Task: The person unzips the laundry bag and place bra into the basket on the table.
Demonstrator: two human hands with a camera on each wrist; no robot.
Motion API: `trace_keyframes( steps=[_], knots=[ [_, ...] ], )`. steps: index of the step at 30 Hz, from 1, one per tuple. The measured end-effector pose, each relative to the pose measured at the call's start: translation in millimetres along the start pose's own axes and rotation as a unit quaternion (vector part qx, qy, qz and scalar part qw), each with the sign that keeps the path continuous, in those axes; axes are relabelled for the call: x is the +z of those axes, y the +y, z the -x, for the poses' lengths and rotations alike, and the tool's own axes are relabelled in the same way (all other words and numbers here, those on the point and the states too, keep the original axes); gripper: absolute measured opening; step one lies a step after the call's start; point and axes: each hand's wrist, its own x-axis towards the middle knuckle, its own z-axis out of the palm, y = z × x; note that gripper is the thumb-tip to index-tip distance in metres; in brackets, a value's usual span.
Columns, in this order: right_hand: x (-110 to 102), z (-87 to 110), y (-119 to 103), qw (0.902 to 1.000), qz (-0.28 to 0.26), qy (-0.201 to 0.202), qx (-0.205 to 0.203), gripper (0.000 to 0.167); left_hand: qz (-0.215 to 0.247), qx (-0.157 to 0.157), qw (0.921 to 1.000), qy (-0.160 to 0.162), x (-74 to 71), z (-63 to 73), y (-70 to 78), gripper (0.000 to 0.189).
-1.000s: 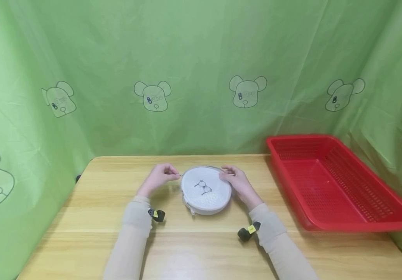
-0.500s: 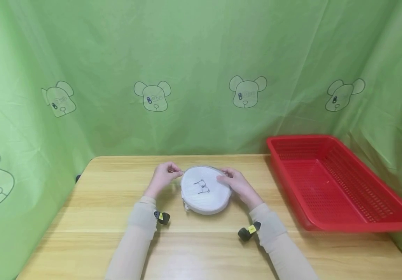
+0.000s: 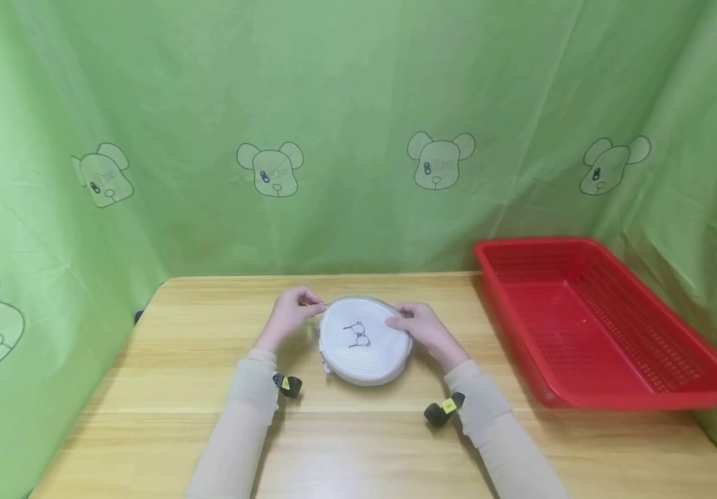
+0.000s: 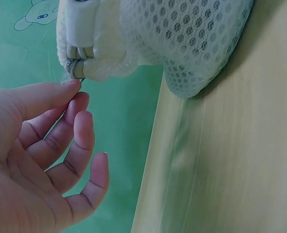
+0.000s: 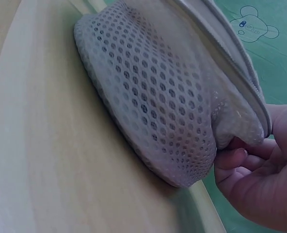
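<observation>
A round white mesh laundry bag [image 3: 365, 360] with a small bra drawing on its lid lies between both hands in the head view. On its far left side, my left hand [image 3: 292, 319] pinches the zipper end with thumb and forefinger; the other fingers are loosely bent in the left wrist view. My right hand [image 3: 427, 333] grips the bag's right edge, thumb on the lid and fingers beneath. In the right wrist view the zipper [image 5: 231, 58] runs along the upper rim, and the mesh side wall [image 5: 148, 97] bulges below it.
A red plastic basket [image 3: 639, 403] with perforated walls stands on the right of the wooden table [image 3: 146, 416]. Green curtain [image 3: 358, 222] with bear-head prints hangs behind the table and at both sides. A small black camera is strapped to each wrist.
The bag has turned slightly, its drawing shifting left and tilting differently. My left forearm has moved a little to the right, and my right thumb sits slightly further in on the lid.
</observation>
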Motion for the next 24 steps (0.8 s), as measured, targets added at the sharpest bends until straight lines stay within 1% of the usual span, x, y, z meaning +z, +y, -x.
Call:
trace_keyframes(
  steps=[7,13,19,24],
  knots=[
    [0.0,0.5,-0.5,0.9999,-0.009,-0.008,0.000,0.038,0.000,0.010,0.9999,-0.010,-5.2,-1.3,-1.1,0.016],
    [0.0,2.0,-1.1,0.9998,-0.018,-0.006,-0.003,0.034,0.002,0.009,0.9998,-0.018,-8.8,-0.8,-1.0,0.017],
    [2.0,1.6,-1.1,0.9992,-0.039,0.011,-0.004,0.030,-0.002,0.009,0.9997,-0.021,-9.9,-0.9,-1.7,0.017],
    [3.3,1.0,-0.1,0.9975,-0.062,0.032,-0.005,0.027,-0.002,0.015,0.9995,-0.026,-9.9,-0.5,-1.7,0.017]
  ],
)
